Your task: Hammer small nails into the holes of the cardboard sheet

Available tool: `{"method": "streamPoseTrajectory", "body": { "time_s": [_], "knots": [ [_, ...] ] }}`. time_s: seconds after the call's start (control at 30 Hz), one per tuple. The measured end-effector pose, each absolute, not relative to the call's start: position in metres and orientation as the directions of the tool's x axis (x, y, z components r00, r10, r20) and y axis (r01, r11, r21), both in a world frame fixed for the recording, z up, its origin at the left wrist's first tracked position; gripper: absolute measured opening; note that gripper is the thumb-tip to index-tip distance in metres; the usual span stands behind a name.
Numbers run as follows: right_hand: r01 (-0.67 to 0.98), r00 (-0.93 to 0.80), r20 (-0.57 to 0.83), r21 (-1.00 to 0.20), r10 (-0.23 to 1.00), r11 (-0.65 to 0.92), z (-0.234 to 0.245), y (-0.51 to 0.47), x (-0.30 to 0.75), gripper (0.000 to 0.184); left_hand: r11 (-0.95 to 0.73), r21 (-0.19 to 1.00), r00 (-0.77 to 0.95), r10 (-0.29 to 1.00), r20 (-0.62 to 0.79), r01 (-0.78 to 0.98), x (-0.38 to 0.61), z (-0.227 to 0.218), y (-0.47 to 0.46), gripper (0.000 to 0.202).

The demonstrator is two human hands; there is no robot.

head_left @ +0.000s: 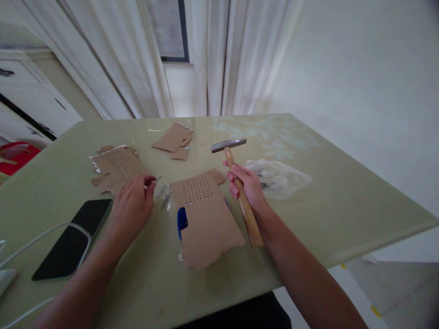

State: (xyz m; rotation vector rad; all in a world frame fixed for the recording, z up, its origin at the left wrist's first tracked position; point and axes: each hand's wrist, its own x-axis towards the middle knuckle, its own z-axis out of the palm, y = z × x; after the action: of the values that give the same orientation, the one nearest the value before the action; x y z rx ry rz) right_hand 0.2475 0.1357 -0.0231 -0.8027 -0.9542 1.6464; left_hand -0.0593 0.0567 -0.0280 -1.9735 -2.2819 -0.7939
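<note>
My right hand point(249, 185) is wrapped round the wooden handle of a hammer point(253, 228), its metal head raised toward the far side. Between thumb and fingertips my left hand point(135, 201) pinches a thin nail point(158, 179). Several loose nails point(166, 197) lie on the table just right of that hand. In the middle sits a piece of cardboard point(209, 228) with rows of small holes near its far end. Something blue point(180, 224) shows from beneath its left side. Beyond my left hand lies another torn cardboard piece point(120, 164) with rows of marks on it.
Cardboard scraps point(174, 137) lie farther back on the pale green table point(343, 214). A crumpled clear plastic bag point(283, 179) with dark bits inside rests right of the hammer. At the left are a black tablet-like device point(65, 251) and a white cable point(37, 243) crossing it.
</note>
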Motion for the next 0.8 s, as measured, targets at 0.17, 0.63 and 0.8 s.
{"method": "streamPoseTrajectory", "body": {
  "time_s": [0.17, 0.63, 0.8],
  "knots": [
    [-0.436, -0.251, -0.059, -0.884, 0.966, -0.167, -0.025, 0.137, 0.245, 0.049, -0.210, 0.751, -0.241, 0.864, 0.442, 0.626, -0.027, -0.018, 0.045, 0.025],
    [-0.462, -0.276, -0.076, -0.864, 0.958, -0.201, -0.026, 0.133, 0.239, 0.042, -0.289, 0.740, -0.099, 0.897, 0.432, 0.607, 0.013, -0.009, 0.027, 0.016],
    [-0.471, -0.279, -0.060, -0.861, 0.958, -0.191, -0.027, 0.133, 0.239, 0.046, -0.301, 0.733, -0.096, 0.890, 0.445, 0.610, 0.011, -0.013, 0.027, 0.014]
  ]
}}
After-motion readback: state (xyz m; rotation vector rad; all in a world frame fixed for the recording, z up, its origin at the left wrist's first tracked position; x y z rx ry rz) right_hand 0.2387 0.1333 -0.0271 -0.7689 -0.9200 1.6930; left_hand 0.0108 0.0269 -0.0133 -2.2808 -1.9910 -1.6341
